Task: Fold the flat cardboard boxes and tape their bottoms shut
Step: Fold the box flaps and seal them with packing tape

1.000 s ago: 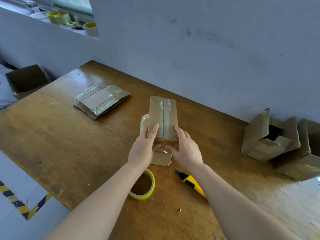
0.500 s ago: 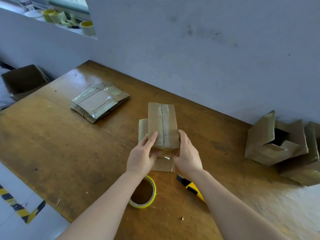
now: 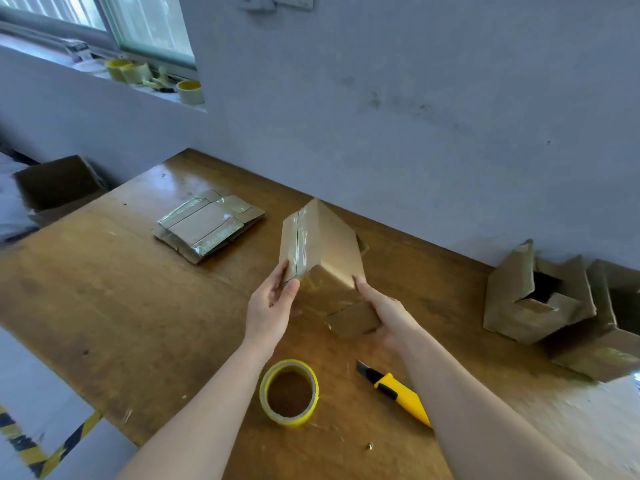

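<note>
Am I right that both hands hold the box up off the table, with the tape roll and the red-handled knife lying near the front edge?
Not quite: the head view shows the knife handle is yellow, not red. The rest stands: left hand and right hand hold the box up off the table, with the tape roll near the front edge.

Worn wooden table [image 3: 104,306] against wall, stack of flat taped boxes [image 3: 207,225] at rear left, yellow tape roll [image 3: 289,393] and yellow utility knife [image 3: 398,393] near front edge, folded boxes [image 3: 554,306] at right.

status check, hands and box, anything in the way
Left hand and right hand grip the taped box, lifted and tilted. Nothing in the way.
</note>
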